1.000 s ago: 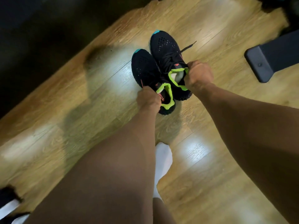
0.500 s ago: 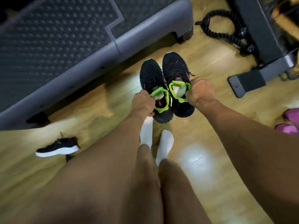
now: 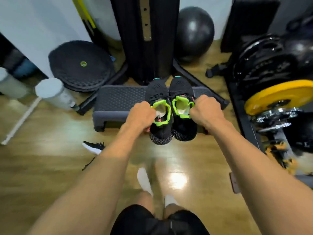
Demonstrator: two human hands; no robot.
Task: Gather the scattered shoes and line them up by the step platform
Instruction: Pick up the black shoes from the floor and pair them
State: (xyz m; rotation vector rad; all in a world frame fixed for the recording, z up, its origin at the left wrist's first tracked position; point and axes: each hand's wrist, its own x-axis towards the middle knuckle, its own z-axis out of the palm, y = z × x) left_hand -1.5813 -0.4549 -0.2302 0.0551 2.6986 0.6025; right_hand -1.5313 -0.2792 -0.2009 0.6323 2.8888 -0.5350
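Each hand grips one black shoe by its green collar, left hand (image 3: 140, 116) on the left shoe (image 3: 160, 128), right hand (image 3: 206, 112) on the right shoe (image 3: 184, 126); the pair, carried over from open floor, now hangs side by side just before the step platform (image 3: 118, 99), apparently ready for setting down.

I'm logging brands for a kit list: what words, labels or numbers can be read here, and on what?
No text reads whole.
Left shoe, held by the left hand: pale letters on a red tab inside the collar, too blurred to read.
Right shoe, held by the right hand: no text shows.
Black weight plates: raised marks, too blurred to read.
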